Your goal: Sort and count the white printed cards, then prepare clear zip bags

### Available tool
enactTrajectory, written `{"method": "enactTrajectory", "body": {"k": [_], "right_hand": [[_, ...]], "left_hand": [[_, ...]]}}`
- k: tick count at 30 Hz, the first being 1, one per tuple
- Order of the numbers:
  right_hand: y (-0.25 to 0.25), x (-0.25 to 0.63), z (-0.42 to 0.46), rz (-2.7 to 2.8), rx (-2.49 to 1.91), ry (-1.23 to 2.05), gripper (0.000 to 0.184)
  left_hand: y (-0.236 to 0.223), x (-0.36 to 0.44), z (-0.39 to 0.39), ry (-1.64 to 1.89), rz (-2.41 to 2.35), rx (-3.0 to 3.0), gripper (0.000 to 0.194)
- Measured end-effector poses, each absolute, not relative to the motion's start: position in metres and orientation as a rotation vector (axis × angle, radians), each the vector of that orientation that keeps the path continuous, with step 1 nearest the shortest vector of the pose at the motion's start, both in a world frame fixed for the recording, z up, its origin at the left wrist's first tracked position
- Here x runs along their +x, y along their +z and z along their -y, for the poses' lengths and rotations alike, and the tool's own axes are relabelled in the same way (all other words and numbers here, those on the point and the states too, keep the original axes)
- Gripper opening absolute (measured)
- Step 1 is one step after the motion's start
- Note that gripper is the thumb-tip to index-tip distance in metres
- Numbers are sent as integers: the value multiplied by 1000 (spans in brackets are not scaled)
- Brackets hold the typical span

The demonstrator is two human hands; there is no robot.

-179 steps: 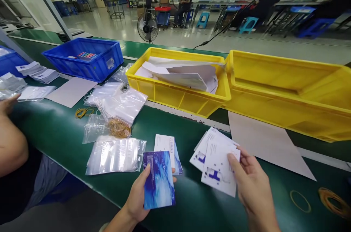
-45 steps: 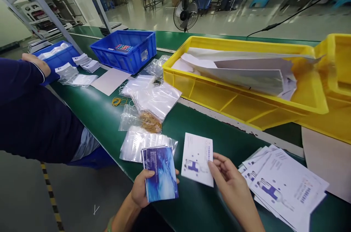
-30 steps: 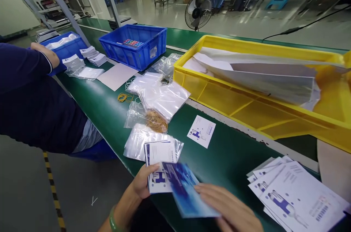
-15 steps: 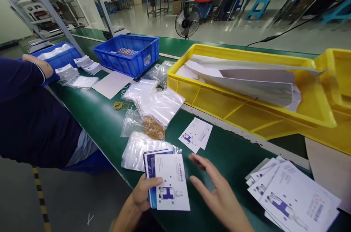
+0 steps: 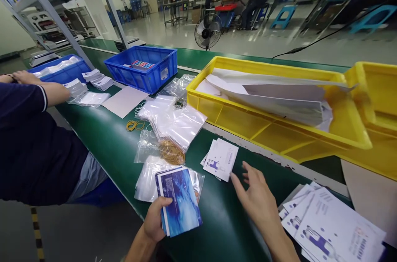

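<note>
My left hand [image 5: 156, 217] is closed on a small stack of printed leaflets [image 5: 181, 202], thumb on top; a blue, wave-patterned face shows uppermost with white edges beneath. My right hand [image 5: 256, 191] is open and holds nothing, its fingers apart just right of a small pile of white cards [image 5: 220, 158] printed with a purple bottle picture. Behind the held leaflets lie clear plastic bags [image 5: 147, 181], partly hidden by them. A larger fanned stack of white printed leaflets [image 5: 333, 222] lies at the right, beyond my right forearm.
Brown rubber bands [image 5: 172, 152] and white plastic sleeves [image 5: 176, 123] lie mid-bench. A yellow crate [image 5: 266, 129] holding white sheets runs along the far side; a blue crate [image 5: 155, 74] stands left of it. A co-worker [image 5: 34, 142] sits at the left. A fan [image 5: 207, 32] stands behind.
The white card on top of the stack in my left hand is gone, baring the blue face. The small pile on the bench shows another white card on top. My right hand has shifted rightward.
</note>
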State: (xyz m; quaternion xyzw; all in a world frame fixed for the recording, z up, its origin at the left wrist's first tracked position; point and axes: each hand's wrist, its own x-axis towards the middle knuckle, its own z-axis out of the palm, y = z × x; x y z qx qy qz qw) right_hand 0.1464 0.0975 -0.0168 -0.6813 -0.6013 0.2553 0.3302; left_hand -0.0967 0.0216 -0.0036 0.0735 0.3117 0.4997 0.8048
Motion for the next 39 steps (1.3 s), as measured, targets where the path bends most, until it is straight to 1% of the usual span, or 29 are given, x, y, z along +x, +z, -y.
{"method": "enactTrajectory", "body": {"k": [1,3,5,7,9,12,14,17,18,19,21,22,23,24,25,27,29,31,34,36,37,39], "right_hand": [[-22,145,-92,1734,-1724,470,59],[-25,141,-76,2055,-1439,241,46],[-21,136,-60,2321,-1104,137,42],[-11,135,-49,2452,-856,48,41],[2,139,-44,2455,-707,45,35],[19,148,-45,2336,-618,304,30],[26,152,-50,2129,-726,501,27],[27,152,-71,1606,-1245,692,17],[25,150,-81,1459,-1400,750,22],[22,149,-92,1379,-1512,800,35],[15,145,-109,1395,-1651,734,63],[12,143,-113,1428,-1698,670,71],[9,140,-113,1457,-1728,638,72],[8,136,-108,1485,-1727,680,68],[8,131,-100,1523,-1686,812,60],[9,119,-78,1596,-1529,1200,44],[14,111,-60,1586,-1399,1477,38],[19,109,-54,1431,-1355,1584,37],[22,121,-68,1115,-1400,1524,37],[18,132,-84,1072,-1496,1386,45],[14,136,-91,1135,-1578,1255,52],[4,139,-98,1404,-1691,848,64]], "left_hand": [[-5,-98,-22,1064,-733,133,44],[-9,-97,-23,1046,-863,84,38],[-10,-94,-26,1019,-926,61,37],[-10,-89,-29,993,-911,75,40],[-8,-85,-32,974,-866,98,42],[-9,-84,-32,1006,-826,110,39],[-9,-86,-31,1043,-781,112,38],[-6,-92,-28,1091,-632,150,52],[-5,-94,-27,1101,-592,168,57],[-4,-96,-25,1104,-572,182,61],[-5,-99,-21,1102,-612,194,63],[-7,-100,-19,1093,-664,195,62],[-9,-100,-17,1080,-726,195,59],[-12,-100,-16,1064,-784,195,55],[-14,-98,-14,1043,-831,198,50],[-17,-92,-14,995,-865,217,44],[-16,-87,-15,970,-839,244,40],[-14,-83,-18,973,-787,251,38],[-10,-86,-23,971,-649,204,40],[-6,-90,-24,974,-563,200,48],[-5,-92,-25,982,-541,211,51],[-1,-95,-24,1002,-563,236,55]]}}
